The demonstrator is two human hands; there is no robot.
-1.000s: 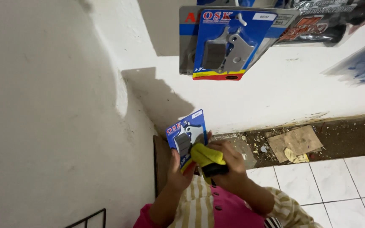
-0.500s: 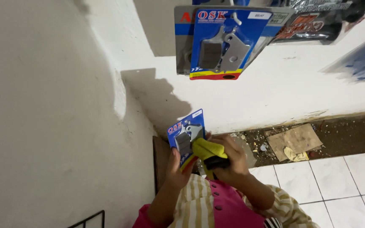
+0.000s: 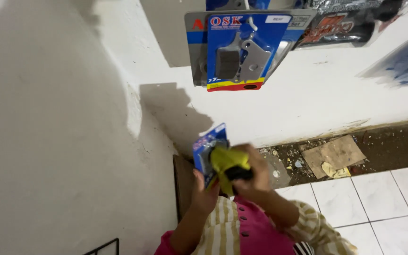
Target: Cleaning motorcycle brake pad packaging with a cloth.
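A white wall (image 3: 48, 141) fills the left and top of the view, meeting a tiled floor (image 3: 369, 198) at lower right; along the floor's wall edge runs a strip of dirt with one scrap of cardboard (image 3: 334, 153) on it. Several packs hang near the wall's top edge: one blue card (image 3: 244, 49) carrying grey metal parts is in front, a second one like it shows behind, and one dark pack (image 3: 341, 28) hangs to the right.

Both forearms rise from the bottom edge, bent at the elbows, the hands meeting in front of the wall's foot. The left hand (image 3: 204, 189) is raised with its fingers grasping one small blue pack (image 3: 206, 146), held upright. The right hand (image 3: 256, 172) is clenched on one yellow cloth (image 3: 227, 163), which is pressed against the pack's face. The picture is blurred here, so single fingers cannot be told apart.
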